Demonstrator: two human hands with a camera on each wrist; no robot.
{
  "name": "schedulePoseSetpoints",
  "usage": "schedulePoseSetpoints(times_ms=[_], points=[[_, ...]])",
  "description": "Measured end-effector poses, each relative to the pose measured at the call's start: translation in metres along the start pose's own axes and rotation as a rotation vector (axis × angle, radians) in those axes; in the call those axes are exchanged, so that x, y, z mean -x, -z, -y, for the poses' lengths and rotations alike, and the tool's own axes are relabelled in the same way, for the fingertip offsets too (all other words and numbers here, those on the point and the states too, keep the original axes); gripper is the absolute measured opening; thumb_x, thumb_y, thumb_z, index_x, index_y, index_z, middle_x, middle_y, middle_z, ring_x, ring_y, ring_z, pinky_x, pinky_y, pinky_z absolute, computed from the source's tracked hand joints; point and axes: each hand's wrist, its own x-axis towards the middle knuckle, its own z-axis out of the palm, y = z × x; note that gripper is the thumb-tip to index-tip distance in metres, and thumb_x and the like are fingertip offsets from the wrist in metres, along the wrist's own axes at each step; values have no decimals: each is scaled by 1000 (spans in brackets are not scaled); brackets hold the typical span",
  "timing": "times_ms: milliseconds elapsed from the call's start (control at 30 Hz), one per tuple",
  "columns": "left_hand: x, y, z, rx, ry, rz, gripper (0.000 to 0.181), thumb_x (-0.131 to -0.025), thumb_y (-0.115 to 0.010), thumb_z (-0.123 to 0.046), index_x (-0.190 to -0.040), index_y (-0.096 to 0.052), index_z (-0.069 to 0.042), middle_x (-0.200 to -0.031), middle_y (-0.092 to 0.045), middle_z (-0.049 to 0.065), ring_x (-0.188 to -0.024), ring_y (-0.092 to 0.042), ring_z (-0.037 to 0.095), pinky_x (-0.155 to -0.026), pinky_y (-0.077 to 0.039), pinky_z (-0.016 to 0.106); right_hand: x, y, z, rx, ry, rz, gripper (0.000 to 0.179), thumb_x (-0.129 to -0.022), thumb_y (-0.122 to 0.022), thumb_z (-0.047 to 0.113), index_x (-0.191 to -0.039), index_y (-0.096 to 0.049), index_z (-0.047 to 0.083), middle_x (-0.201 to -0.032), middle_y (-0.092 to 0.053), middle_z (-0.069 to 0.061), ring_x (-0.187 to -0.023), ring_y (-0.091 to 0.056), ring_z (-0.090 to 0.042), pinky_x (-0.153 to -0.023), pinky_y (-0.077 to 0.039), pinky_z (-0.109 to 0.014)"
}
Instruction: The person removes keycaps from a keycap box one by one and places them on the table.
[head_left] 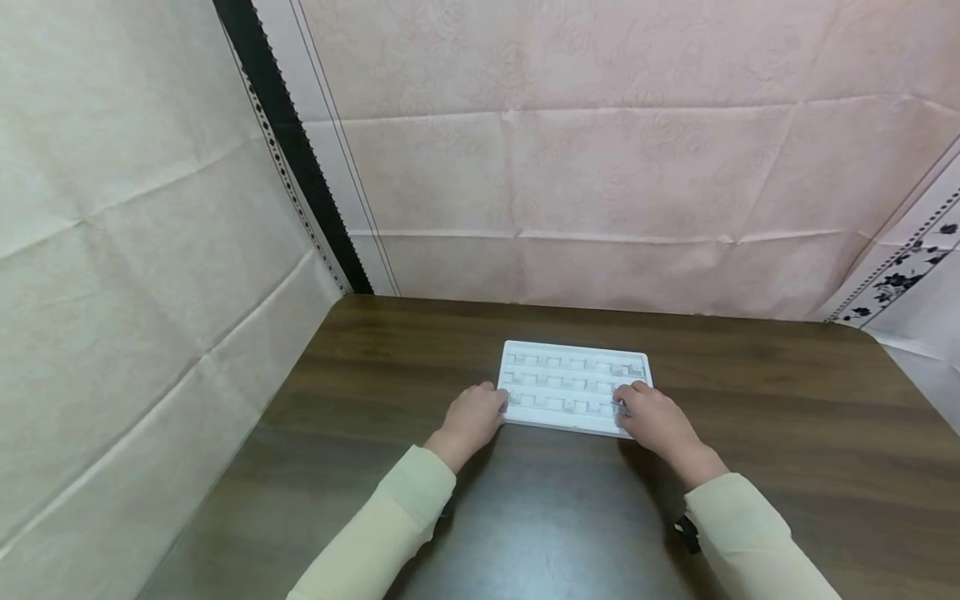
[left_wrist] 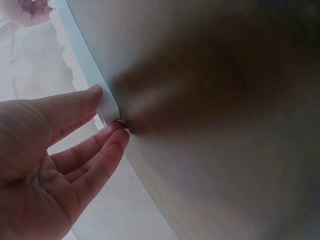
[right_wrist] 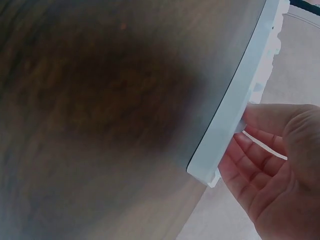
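Note:
A white rectangular tray (head_left: pixel 558 422) lies on the table, with rows of small moulded slots holding pale pieces whose kind is too small to make out. At its front left corner my left hand (head_left: pixel 472 417) grips the edge. The left wrist view shows the thumb (left_wrist: pixel 92 97) against the tray's front wall (left_wrist: pixel 106 102) and fingertips at the corner. Over the right end of the tray, my right hand (head_left: pixel 654 419) pinches a small greyish piece (right_wrist: pixel 241 126) between thumb and fingers. That piece is mostly hidden by the fingers.
The tray rests on a dark brown wooden table (head_left: pixel 420 333). Pale patterned cloth (head_left: pixel 615 167) hangs along the table's back edge, and another cloth sheet (head_left: pixel 150 292) hangs on the left. A black item (head_left: pixel 687 533) shows under the right sleeve.

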Motion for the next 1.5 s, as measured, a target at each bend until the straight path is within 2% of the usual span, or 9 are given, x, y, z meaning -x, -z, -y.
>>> schedulePoseSetpoints(times_ms=[267,533,700,900,1033,1267,1500], points=[[0,-1,0,-33,1,-1,19,-84,-67,-23,-100,-66,-12,-87,-61,5,-70,-50,14,-66,-47,24,0,-3,-1,-4,16,-37,13,-81,-62,4,-93,-63,1,-88,-60,-12,-72,-50,-21,-68,-47,-38],[0,-2,0,-46,3,-10,19,-85,-66,-23,-101,-66,-12,-86,-62,5,-69,-51,13,-65,-48,24,3,3,-3,-27,-16,-65,18,-82,-62,5,-99,-63,-1,-94,-61,-15,-76,-53,-23,-72,-48,-42],[0,-2,0,-54,-2,-23,21,-85,-66,-23,-102,-66,-12,-87,-62,5,-69,-51,14,-65,-48,23,9,11,-16,-41,-53,-91,20,-83,-62,7,-100,-62,-3,-96,-60,-18,-79,-55,-25,-74,-49,-46],[-1,-3,1,-50,-3,-27,22,-85,-66,-24,-103,-66,-12,-87,-62,5,-70,-52,14,-66,-48,23,18,20,-37,-33,-104,-108,20,-82,-62,7,-99,-61,-4,-93,-59,-19,-75,-52,-25,-70,-48,-45],[0,-3,2,-49,0,-26,23,-84,-67,-24,-104,-66,-12,-88,-63,5,-71,-52,14,-67,-49,23,25,23,-49,-34,-141,-67,16,-83,-61,7,-96,-61,-2,-92,-58,-19,-75,-53,-26,-67,-48,-46],[1,-3,1,-37,-6,-17,20,-85,-66,-22,-102,-65,-11,-86,-62,6,-69,-52,14,-64,-48,24,38,26,-60,-29,-191,51,17,-83,-61,9,-96,-61,-1,-91,-57,-18,-74,-53,-26,-64,-47,-47],[0,-3,0,-43,-20,-18,20,-86,-65,-23,-102,-65,-11,-87,-62,6,-70,-52,14,-64,-47,23,43,25,-66,-36,-196,88,17,-82,-60,9,-97,-61,0,-91,-57,-17,-75,-53,-26,-64,-46,-47]])
